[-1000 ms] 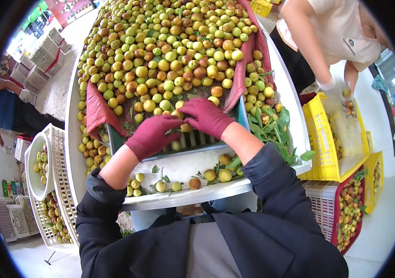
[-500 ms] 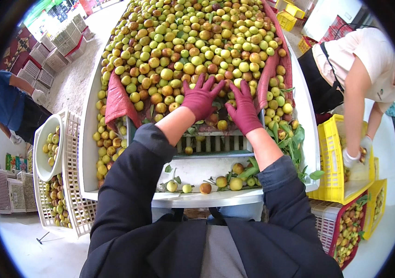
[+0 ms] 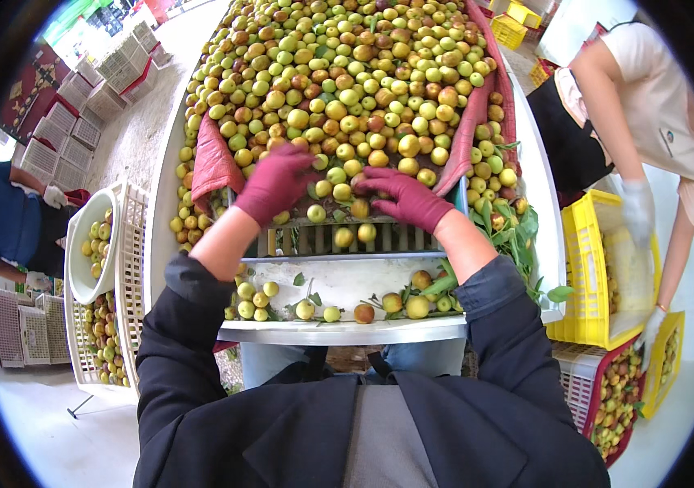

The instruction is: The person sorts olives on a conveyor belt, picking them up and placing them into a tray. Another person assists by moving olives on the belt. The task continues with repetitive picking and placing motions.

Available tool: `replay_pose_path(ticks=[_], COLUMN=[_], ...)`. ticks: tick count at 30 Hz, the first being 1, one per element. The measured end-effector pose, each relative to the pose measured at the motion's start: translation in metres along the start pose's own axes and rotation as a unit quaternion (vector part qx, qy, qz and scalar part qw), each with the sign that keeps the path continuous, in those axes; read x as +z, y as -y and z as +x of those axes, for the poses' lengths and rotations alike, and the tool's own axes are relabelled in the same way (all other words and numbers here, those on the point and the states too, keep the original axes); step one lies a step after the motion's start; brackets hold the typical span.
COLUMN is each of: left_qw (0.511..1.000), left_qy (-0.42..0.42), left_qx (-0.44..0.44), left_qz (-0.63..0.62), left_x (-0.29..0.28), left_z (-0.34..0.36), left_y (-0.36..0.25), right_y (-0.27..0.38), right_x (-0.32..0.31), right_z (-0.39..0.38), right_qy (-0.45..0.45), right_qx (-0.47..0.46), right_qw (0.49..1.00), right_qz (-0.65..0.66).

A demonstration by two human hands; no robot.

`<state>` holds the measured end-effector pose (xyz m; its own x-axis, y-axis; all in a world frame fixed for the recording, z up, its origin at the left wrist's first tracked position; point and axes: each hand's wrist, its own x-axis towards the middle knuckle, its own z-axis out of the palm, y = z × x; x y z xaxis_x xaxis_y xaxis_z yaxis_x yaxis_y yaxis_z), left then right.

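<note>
Large fruit heap (image 3: pixel 339 89) left beyond; two fruits (image 3: pixel 344 237) on slats (image 3: pixel 304 241). Right hand (image 3: pixel 409 199) loosely open; left hand (image 3: pixel 274 186) blurred, can't tell.

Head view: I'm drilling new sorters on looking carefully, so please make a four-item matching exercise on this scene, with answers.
1. Left hand
2. Basin
3. Leafy sprigs
4. Fruit heap

A. White, at the view's left
B. Green, to the right of the right hand
C. Yellow-green to reddish brown, piled at top centre
D. Maroon-gloved

Pairs: 1-D, 2-A, 3-B, 4-C
</note>
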<state>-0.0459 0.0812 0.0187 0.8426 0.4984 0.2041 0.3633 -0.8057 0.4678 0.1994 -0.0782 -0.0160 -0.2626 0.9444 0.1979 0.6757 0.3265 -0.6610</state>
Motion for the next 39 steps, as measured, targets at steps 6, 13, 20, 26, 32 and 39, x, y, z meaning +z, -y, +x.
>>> replay_pose_path(ticks=[6, 13, 20, 26, 32, 39], left_qw=[0.899, 0.969, 0.994, 0.977, 0.943, 0.982], left_qy=[0.091, 0.092, -0.075, -0.108, -0.067, -0.132], left_qx=[-0.267, -0.125, -0.021, -0.022, -0.128, -0.085], left_qz=[0.334, 0.193, 0.081, 0.182, 0.299, 0.106], left_x=[0.007, 0.043, 0.02, 0.016, 0.033, 0.029], left_z=[0.014, -0.023, -0.001, 0.049, 0.054, 0.022], left_y=[-0.012, -0.039, -0.02, 0.062, 0.039, 0.022], right_y=[0.008, -0.024, 0.0, 0.006, -0.026, -0.005], right_x=[-0.001, -0.004, 0.015, 0.015, -0.005, 0.017], right_z=[0.001, -0.004, 0.0, 0.013, -0.001, 0.005], right_qy=[-0.185, -0.267, -0.025, -0.201, -0.132, -0.076], right_qx=[-0.012, 0.124, 0.012, -0.03, 0.252, 0.035], right_qw=[0.981, 0.915, 0.977, 0.974, 0.942, 0.996], right_qz=[0.055, -0.277, -0.21, 0.101, -0.179, -0.017])
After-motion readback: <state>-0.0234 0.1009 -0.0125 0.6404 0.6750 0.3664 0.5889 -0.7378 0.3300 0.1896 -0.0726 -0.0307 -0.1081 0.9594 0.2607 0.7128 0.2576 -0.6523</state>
